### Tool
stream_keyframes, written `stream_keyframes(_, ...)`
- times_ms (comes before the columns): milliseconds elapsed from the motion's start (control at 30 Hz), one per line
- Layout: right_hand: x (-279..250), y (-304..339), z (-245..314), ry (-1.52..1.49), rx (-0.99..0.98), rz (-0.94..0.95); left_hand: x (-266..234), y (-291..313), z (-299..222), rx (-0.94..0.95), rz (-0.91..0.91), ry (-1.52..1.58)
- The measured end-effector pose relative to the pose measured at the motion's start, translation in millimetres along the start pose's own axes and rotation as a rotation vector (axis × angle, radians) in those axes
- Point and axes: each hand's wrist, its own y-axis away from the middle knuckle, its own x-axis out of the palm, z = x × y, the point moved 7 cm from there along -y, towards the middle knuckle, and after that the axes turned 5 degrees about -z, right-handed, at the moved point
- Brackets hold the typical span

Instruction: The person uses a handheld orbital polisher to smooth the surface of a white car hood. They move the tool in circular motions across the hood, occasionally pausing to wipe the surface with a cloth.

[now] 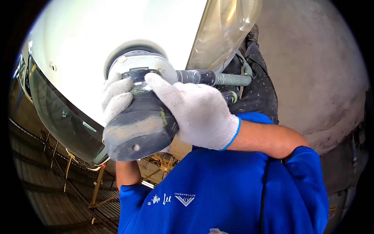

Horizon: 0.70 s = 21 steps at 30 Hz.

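A dusty black and grey power sander (136, 132) is held between my hands, its round head against or very near a white car panel (85, 43); I cannot tell whether the pad touches. My right hand (202, 111), in a white knit glove with a blue cuff, closes around the body from the right, thumb lying along the top. On the other side, my left hand (117, 95), gloved alike, wraps its fingers around the tool's neck; its palm is hidden. A ribbed grey-green hose (233, 79) joins the sander through a dark connector (194, 76).
A clear headlight (222, 35) borders the panel on the right, and a dark windshield (64, 113) curves along the left. The hose bends beside my dark, dust-speckled trousers (263, 78). Concrete floor (311, 66) lies at right; metal framing (97, 187) shows at lower left.
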Motion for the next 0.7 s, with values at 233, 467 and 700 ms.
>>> stream_keyframes(233,0.0,-6.8,0.0,-0.022,0.002,0.035,1.2,12.4,6.9,-0.164,-0.212,0.067)
stream_keyframes(467,-17.1,23.9,-9.1,0.12,0.156,0.206,39.1,26.8,10.2,0.031,-0.012,0.141)
stream_keyframes(700,-45.6,51.1,-6.6,0.33,0.287,0.356,98.4,54.5,-4.1,-0.015,0.011,0.513)
